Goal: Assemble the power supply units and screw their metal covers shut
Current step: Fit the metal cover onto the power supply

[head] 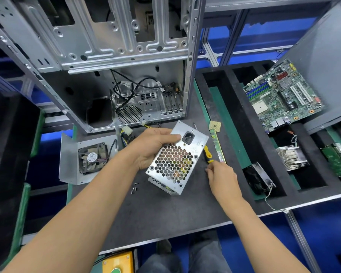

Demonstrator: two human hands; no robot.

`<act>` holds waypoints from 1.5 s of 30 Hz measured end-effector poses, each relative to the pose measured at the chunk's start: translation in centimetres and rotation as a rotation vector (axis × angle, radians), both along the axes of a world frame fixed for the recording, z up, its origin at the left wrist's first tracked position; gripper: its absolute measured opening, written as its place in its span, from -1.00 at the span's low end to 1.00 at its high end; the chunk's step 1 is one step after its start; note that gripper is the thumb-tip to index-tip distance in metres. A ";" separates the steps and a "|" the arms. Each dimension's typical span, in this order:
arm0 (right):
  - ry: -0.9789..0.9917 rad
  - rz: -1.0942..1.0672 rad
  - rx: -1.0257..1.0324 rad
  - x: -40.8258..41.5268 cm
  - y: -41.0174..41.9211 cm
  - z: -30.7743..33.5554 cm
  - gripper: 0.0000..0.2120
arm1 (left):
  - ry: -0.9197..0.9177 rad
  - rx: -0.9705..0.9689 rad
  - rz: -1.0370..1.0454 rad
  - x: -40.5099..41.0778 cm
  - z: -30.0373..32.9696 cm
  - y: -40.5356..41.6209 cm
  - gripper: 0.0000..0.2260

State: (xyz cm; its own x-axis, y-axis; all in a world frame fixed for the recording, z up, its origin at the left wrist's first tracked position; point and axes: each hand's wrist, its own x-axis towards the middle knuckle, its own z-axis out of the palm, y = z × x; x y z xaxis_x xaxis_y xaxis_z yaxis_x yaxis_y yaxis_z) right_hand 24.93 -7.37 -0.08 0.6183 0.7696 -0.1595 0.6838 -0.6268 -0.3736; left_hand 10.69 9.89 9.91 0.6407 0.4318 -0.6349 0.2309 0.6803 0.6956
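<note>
At the centre of the grey surface, the power supply is tilted up off the mat with its honeycomb vent face and mains socket turned toward the camera. Left hand grasps it along the upper left edge, thumb over the top near the socket, evidently to steady the box and present its screw holes for fastening. Right hand, at 3 o'clock of the unit, has its fingers curled loosely toward the yellow-handled screwdriver, which lies just beside the unit's right edge; whether the fingertips touch the handle cannot be told, and the hand grips nothing that is visible. Judgement: the tool is about to be collected so the cover can be fixed. Loose screws lie at 8 o'clock of the unit, near enough for reach. A bent metal cover with fan stands at 9 o'clock, well apart from the held unit, its wires trailing toward the open computer case at 12 o'clock. A memory stick and a processor chip lie at 2 o'clock along the green strip. A circuit board leans in the black foam tray at far 2 o'clock. Risk noted: the unit is held one-handed on an edge and could slip while the tool is fetched.
</note>
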 end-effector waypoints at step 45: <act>0.136 0.140 0.561 -3.2 3.6 9.5 -0.82 | -0.063 0.016 -0.055 -0.2 -0.4 -0.1 -0.71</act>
